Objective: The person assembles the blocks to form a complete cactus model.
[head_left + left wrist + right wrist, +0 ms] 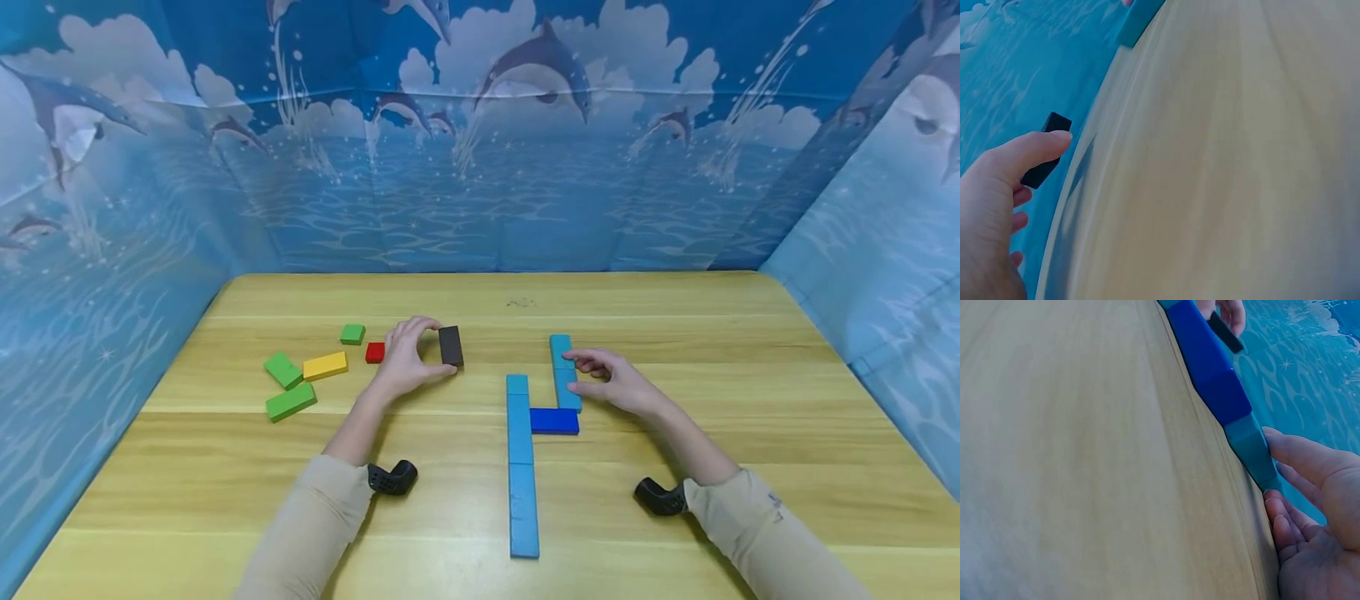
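My left hand (pixel 407 358) pinches a dark brown, nearly black block (pixel 451 346) by its ends, between thumb and fingers. In the left wrist view the block (pixel 1044 156) appears raised off the tabletop. My right hand (pixel 618 382) touches the right side of a column of light blue blocks (pixel 566 385), thumb and fingertips apart along it. Below that column lies a dark blue block (pixel 555 422), which also shows in the right wrist view (pixel 1213 369). It reaches left to a longer row of light blue blocks (pixel 521 462).
Left of my left hand lie a red block (pixel 375 352), a yellow block (pixel 326 365) and several green blocks (pixel 291 402). The wooden table (pixel 225 492) is bordered by dolphin-printed cloth (pixel 450 217) at the back and both sides. Black devices (pixel 393 478) sit at both wrists.
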The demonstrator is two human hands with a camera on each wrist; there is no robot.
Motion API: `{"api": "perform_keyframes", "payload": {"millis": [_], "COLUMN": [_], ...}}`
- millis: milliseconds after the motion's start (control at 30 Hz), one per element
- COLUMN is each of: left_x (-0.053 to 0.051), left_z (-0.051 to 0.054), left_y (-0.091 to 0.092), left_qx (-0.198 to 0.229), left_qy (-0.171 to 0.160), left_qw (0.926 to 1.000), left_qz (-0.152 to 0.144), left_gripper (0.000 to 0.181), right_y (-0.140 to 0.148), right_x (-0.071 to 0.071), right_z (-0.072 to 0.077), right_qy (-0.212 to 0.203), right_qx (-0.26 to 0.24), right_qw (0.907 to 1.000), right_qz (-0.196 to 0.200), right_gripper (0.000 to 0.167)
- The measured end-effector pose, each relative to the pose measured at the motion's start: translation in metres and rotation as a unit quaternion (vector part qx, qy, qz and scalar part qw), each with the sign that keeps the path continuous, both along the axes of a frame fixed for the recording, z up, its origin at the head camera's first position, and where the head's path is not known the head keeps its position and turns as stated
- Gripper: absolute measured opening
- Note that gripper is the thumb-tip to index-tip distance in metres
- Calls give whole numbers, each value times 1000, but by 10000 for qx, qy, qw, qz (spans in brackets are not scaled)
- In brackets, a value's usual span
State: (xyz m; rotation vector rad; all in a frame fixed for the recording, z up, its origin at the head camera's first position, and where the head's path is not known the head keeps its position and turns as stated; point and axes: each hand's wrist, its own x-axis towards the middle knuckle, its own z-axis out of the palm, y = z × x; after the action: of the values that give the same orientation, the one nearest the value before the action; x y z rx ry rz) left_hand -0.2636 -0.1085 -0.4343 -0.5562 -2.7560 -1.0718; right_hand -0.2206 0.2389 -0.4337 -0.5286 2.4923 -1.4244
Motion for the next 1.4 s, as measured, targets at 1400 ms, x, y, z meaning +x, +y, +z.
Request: {"api": "perform_keyframes", "payload": {"millis": [1400], "left_x": [-24], "left_z": [-11], "left_y": [79], "left_qx": [-448], "left_qy": [-387], "left_qw": [9948], "left_qz": [-834], "left_gripper": [61], "right_y": [1], "right_x": [-6], "right_z": [-3], "right_qy": [63], "right_qx": [27], "right_qw": [10000], "right_qz": [-47], "right_gripper": [51]}}
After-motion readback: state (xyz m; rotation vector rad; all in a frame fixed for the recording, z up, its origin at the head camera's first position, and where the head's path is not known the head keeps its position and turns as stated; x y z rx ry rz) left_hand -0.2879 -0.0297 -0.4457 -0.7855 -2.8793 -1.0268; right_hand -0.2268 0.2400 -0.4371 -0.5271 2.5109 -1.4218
